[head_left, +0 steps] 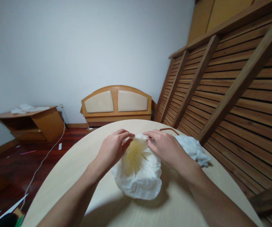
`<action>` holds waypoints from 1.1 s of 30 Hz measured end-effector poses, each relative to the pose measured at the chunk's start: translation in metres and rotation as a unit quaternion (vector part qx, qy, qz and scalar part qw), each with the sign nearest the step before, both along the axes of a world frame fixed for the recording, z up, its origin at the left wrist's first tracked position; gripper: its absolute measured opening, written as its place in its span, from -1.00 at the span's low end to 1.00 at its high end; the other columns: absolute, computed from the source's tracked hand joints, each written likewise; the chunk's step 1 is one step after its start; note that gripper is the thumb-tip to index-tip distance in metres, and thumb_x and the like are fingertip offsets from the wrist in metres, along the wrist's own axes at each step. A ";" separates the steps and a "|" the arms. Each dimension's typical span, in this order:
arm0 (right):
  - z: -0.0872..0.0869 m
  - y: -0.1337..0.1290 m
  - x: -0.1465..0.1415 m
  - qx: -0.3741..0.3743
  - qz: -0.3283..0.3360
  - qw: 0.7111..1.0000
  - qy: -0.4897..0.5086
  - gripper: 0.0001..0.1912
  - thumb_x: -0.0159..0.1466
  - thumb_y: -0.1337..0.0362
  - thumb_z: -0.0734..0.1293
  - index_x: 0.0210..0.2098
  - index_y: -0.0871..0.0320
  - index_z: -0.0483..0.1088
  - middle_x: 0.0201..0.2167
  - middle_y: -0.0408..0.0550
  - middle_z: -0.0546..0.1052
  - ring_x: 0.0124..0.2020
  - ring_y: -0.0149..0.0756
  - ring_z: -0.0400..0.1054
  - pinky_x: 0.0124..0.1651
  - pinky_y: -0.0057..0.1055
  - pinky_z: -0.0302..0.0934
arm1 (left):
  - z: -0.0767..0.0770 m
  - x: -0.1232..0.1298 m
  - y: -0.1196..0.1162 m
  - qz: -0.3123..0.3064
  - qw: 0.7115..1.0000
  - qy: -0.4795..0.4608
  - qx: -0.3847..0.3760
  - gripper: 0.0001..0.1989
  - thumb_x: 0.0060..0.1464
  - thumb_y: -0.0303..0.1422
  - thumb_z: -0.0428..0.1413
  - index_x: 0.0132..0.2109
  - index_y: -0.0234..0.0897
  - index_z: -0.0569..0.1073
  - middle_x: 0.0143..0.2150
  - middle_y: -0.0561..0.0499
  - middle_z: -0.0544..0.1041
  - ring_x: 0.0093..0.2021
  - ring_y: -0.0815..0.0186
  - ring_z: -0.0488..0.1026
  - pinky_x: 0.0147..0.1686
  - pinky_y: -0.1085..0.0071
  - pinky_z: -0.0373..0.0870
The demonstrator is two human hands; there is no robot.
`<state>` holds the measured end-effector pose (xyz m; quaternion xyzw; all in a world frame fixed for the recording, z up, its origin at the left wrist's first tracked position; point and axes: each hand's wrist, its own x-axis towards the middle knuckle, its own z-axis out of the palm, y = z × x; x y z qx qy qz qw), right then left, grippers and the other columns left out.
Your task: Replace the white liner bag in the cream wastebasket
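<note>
A thin white plastic bag [139, 186] sits on the round table, spread wide with its near edge folded outward in loose wrinkles. Yellow shows through its inner far side; whether a container stands under the bag is hidden. My left hand [117, 145] pinches the far rim from the left, thumb and fingers pressed together on the film. From the right, my right hand [163, 146] grips the same rim a short way off, its fingers closed on the plastic. Beyond my right wrist lies a crumpled pale plastic bag [192, 149].
The pale round table [67, 179] carries both bags, with a brown curved strip [169, 129] at its far right edge. A slatted wooden frame [221, 94] leans close on the right. At left, a white cable [43, 157] crosses the floor beside a low cabinet [41, 126].
</note>
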<state>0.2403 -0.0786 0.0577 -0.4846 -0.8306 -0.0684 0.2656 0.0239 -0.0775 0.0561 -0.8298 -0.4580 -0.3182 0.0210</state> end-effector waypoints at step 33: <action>-0.011 0.011 -0.008 0.043 0.100 0.993 0.054 -0.81 0.34 0.38 0.36 -0.07 0.15 0.54 -0.13 -0.03 0.62 -0.05 -0.17 0.46 0.08 -0.24 0.28 | -0.001 0.005 0.000 0.031 0.996 -0.080 -0.031 -0.98 0.13 -0.42 0.24 -0.26 -0.24 0.58 -0.34 0.03 0.64 -0.39 0.31 0.57 -0.41 0.48 0.38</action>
